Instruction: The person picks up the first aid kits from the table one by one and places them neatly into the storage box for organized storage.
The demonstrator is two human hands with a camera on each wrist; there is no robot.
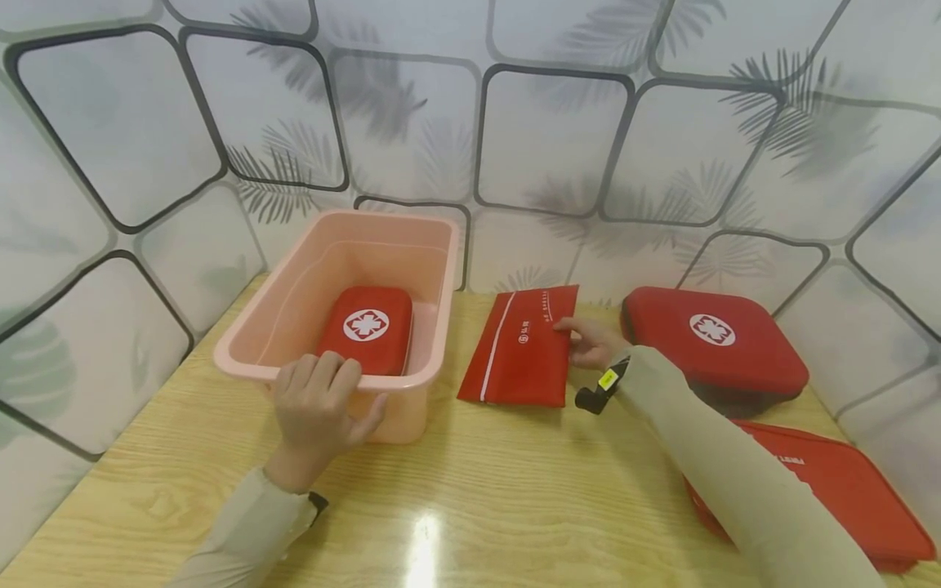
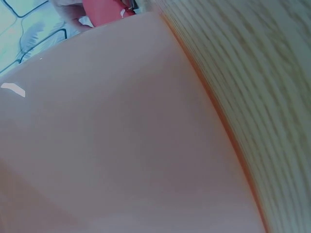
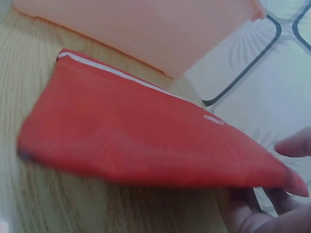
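Nearest, one flat red bag (image 1: 838,490) lies on the surface (image 1: 456,506). The left grip (image 1: 316,404) is curled over the rim of one pink bin (image 1: 403,412). Beyond, the right grip (image 1: 594,343) pinches the edge of one red pouch (image 1: 515,363), outside the bin. Farther on, a right-hand case (image 1: 709,343) also lies outside and an inner case (image 1: 367,347) sits in the bin, two altogether; I judge one item done, three left
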